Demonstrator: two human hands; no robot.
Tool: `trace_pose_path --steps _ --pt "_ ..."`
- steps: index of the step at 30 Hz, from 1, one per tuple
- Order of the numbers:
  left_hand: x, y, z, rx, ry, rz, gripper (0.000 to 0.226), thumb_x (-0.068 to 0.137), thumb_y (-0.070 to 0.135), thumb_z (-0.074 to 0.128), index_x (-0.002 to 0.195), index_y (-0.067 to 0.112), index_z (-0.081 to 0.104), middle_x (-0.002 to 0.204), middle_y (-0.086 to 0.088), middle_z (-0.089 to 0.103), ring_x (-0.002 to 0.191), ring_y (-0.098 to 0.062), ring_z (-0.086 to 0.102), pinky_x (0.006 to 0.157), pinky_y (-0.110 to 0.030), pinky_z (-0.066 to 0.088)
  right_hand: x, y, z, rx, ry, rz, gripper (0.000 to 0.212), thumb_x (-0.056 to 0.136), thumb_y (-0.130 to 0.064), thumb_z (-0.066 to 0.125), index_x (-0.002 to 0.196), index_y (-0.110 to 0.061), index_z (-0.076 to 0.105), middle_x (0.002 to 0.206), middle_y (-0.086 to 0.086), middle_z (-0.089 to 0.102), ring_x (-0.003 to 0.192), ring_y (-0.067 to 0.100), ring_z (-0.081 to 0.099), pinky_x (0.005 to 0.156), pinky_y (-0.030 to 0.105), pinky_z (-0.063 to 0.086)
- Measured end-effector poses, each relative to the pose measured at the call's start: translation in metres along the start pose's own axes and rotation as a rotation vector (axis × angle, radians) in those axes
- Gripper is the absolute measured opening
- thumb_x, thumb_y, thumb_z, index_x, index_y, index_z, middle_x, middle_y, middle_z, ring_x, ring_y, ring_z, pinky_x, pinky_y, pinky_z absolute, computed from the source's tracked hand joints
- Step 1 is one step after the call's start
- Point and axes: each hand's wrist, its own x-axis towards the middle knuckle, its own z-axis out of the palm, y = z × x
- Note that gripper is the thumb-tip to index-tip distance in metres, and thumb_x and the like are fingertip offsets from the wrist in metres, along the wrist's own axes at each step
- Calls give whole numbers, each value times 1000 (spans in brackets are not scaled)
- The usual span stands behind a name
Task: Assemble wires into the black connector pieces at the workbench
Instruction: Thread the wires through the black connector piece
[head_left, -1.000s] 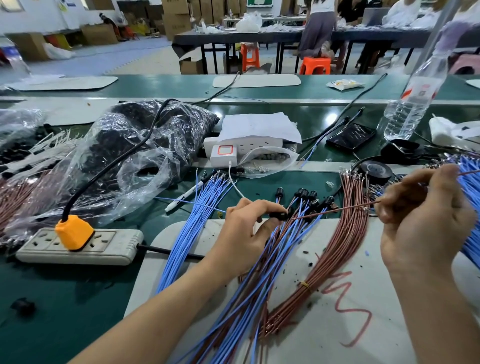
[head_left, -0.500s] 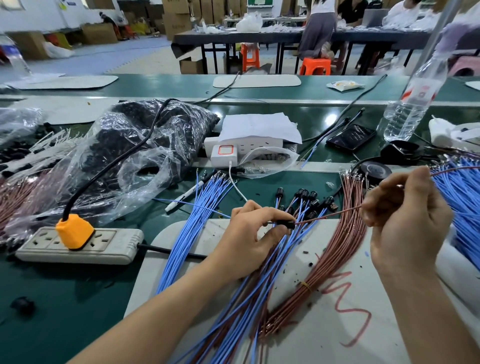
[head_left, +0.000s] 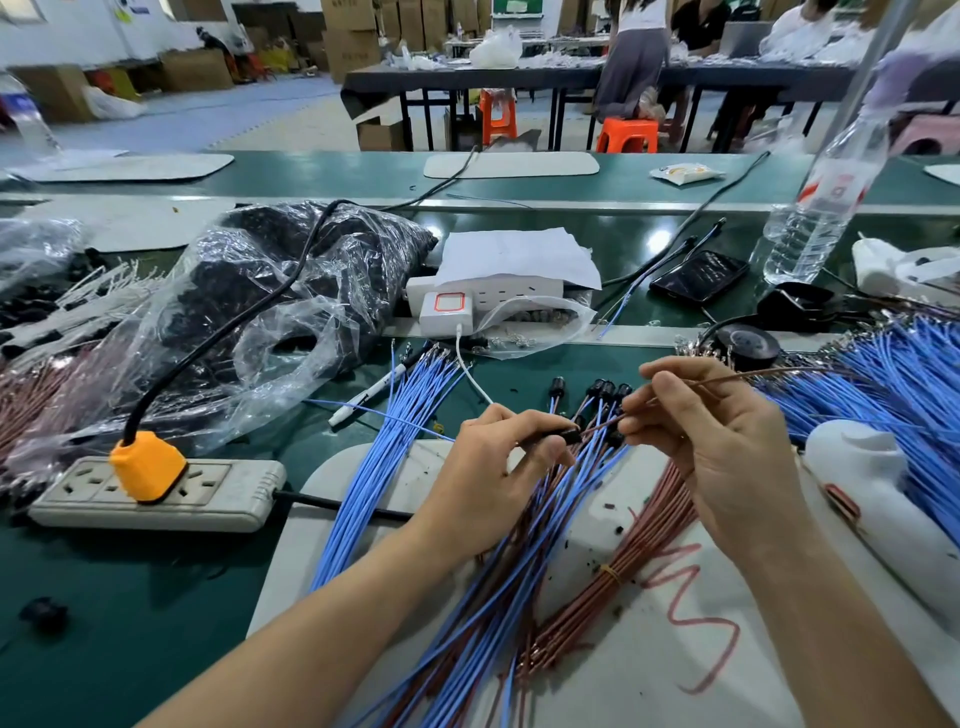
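Near centre, head view, a smooth off-white mat (head_left: 675, 665) with rounded corners is lying on the dark green bench (head_left: 104, 597).

- Left hand (head_left: 493, 467) is pinching a small black connector (head_left: 569, 435), matte and cylindrical, between thumb and curled fingers.
- Right hand (head_left: 727, 447) is pinching a thin brown wire (head_left: 753, 375) between thumb and forefinger, and the wire is trailing away to the right.
- The wire's free end is meeting the connector's right-facing tip; whether it is seated inside cannot be told.
- The connector is sitting between the two hands, just beside the right fingertips.
- Under the hands, a fan of glossy blue and brown leads (head_left: 519, 597) is spreading across the mat, with black caps at its far end.
- A loose blue wire bundle (head_left: 395, 441) is lying to the left.
- A brown bundle (head_left: 639, 545) tied with a yellow band is lying to the right.
- Far left, a crinkled clear plastic bag (head_left: 260, 312) of black parts is slumping beside a grey power strip (head_left: 218, 499) carrying an orange plug (head_left: 148, 465).
- Against half a second earlier, the right hand is standing further left, closer to the left hand, which is keeping its place.
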Motion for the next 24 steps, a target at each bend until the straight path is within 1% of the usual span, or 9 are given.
trace_pose_path --steps 5,9,11,13,16,18,20,22,24 --pt "0 0 0 -9 5 -2 17 94 18 57 108 18 68 86 17 71 90 -7 51 89 -31 39 1 1 -1 -44 6 -29 16 80 -17 57 88 -5 63 66 7 68 55 18 66 57 22 55" --pt "0 -1 -1 -14 -7 25 19 93 16 59 109 17 68 87 14 69 92 -14 54 89 -32 41 -5 12 7 -141 -95 12 14 87 -2 56 85 -6 70 67 11 70 54 18 66 57 21 55" --pt "0 -2 -1 -28 -5 32 19 92 15 60 110 15 68 89 8 68 94 -17 55 87 -32 44 -7 17 10 -177 -115 27 17 87 0 58 86 -9 73 71 6 71 52 14 62 55 18 51" --pt "0 -4 -2 -51 -9 43 19 91 15 63 109 14 68 91 3 70 93 -16 55 85 -27 45 -7 19 11 -217 -121 42 17 84 -3 61 88 -13 74 79 -3 67 50 8 51 49 16 43" --pt "2 -5 -2 -92 3 59 19 87 8 67 106 11 67 89 9 66 82 -12 57 79 -28 48 -8 22 10 -244 -174 116 20 83 -8 64 98 -16 76 82 2 60 53 10 46 47 19 39" --pt "3 -5 -2 -160 8 77 17 85 4 67 102 8 66 92 2 63 77 -15 60 76 -32 51 -8 23 10 -234 -229 166 29 78 -18 68 106 -21 74 81 4 63 57 12 50 50 22 46" --pt "4 -3 -1 -292 23 58 16 85 6 65 100 10 62 97 -6 59 77 -17 63 76 -33 52 -8 23 10 -217 -251 211 40 68 -25 72 108 -25 71 80 -5 67 62 12 56 57 21 51" --pt "5 -3 -2 -449 26 -25 17 85 8 62 99 16 58 90 0 57 75 -14 60 75 -31 48 -9 24 11 -250 -269 199 36 66 -21 74 101 -25 70 78 -7 71 63 8 61 60 18 51" --pt "5 -5 -2 -529 8 -85 17 85 6 65 96 17 57 81 7 55 72 -9 56 72 -24 45 -10 26 14 -294 -266 164 25 71 -8 75 91 -23 71 77 -3 73 66 7 64 62 16 51"
